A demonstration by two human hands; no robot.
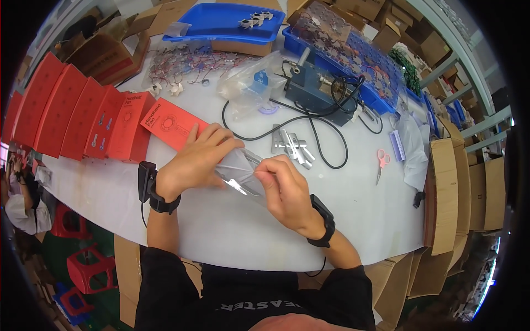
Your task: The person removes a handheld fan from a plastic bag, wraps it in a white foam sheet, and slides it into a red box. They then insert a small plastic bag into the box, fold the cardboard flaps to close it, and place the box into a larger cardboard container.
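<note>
A clear plastic bag (237,170) lies between my two hands, over the near middle of the white table. My left hand (193,161) is bent over the bag's left side, fingers curled on it. With thumb and forefinger, my right hand (284,190) pinches the bag's right edge. Just beyond my left fingers is a flat red box (172,124) with a printed fan picture; its near end is hidden by that hand. What the bag contains, if anything, I cannot make out. Several silver metallic pieces (292,146) lie beyond my right hand.
Red boxes (74,113) stand in a row at the left. A dark blue machine (320,91) with a loose black cable (281,131) is at the back, beside a crumpled plastic bag (251,83). Pink scissors (382,163) lie right. Blue trays (221,22) and wired parts (187,63) line the far side.
</note>
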